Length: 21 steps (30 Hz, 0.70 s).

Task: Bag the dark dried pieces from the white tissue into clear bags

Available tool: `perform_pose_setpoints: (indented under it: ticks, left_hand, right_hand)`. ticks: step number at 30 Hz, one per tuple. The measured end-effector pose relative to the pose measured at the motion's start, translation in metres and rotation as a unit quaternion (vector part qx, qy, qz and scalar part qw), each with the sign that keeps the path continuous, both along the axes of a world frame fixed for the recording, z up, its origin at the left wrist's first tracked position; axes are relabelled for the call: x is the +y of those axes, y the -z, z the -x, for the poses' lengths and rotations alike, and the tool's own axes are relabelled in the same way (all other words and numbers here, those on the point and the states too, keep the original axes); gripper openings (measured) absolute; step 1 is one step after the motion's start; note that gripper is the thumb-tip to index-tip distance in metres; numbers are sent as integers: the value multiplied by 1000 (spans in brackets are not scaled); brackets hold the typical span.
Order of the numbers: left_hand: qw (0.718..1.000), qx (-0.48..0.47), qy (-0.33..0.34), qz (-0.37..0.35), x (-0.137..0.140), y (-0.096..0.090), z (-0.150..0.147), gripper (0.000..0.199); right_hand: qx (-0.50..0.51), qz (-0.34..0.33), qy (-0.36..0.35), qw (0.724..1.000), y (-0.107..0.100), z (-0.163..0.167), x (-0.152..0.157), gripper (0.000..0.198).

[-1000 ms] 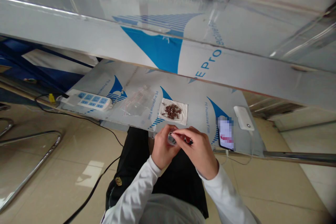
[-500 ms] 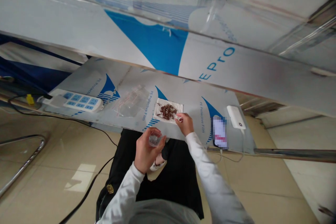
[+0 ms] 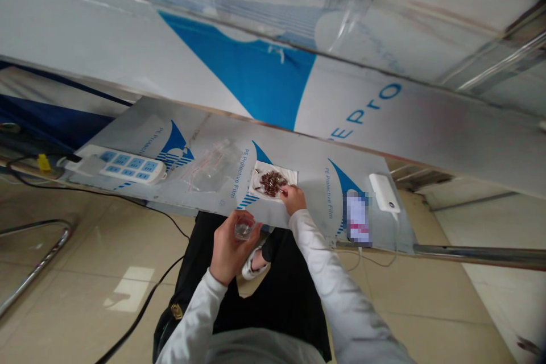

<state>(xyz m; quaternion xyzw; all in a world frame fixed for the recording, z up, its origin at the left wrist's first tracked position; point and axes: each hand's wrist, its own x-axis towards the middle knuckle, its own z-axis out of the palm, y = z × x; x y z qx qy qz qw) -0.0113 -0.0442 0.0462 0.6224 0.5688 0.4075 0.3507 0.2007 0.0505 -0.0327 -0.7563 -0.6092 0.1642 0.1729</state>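
Small, brown, shiny elongated pieces (image 3: 272, 183) lie heaped on a white sheet (image 3: 264, 166), too small for me to name exactly. At the heap's lower right edge, my right hand (image 3: 294, 200) is closed in a pinch. A small shiny piece shows at its fingertips. My left hand (image 3: 228, 247) curls around a small clear plastic cup (image 3: 244, 228), holding it just off the table's front edge, above my lap. The cup's mouth faces up, and what it contains, if anything, is hard to make out.
Left of the sheet lie clear plastic bags (image 3: 209, 168) and a power strip (image 3: 132, 167) with a black cable. To the right are a phone (image 3: 358, 219) and a white power bank (image 3: 384, 193), both cabled. A raised shelf (image 3: 239, 79) overhangs the table's back (image 3: 315, 182).
My right hand has moved slightly left, its fingertips now at the heap's edge. My left hand with the cup has shifted a little to the left.
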Motion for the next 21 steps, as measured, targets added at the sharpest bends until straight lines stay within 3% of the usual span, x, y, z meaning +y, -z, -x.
perform_pose_setpoints:
  ticks: [3,6,8,10,12,18,21]
  left_hand:
    - [1000,-9,10,-2,0,0,-3,16]
    - [1000,-22,13,-16,-1,-3,-9,15]
    - [999,-41,24,-27,-3,-7,-15,14]
    - [996,-66,41,-33,-5,-12,-20,16]
    - [994,-85,56,-35,-8,-16,-24,18]
    - [993,-89,71,-37,-17,-17,-25,20]
    - [994,-80,61,-35,-16,-15,-22,18]
  right_hand:
    - [18,-23,11,1000,-29,6,-11,15]
    - [67,-74,5,995,-78,25,-48,24]
    - [174,-125,-31,976,-110,41,-79,23]
    - [208,-138,-72,966,-132,57,-105,18]
    - [194,-137,-111,965,-142,69,-119,14]
    - [96,-92,-189,973,-145,74,-127,13]
    - [133,-88,-207,965,-145,67,-123,17]
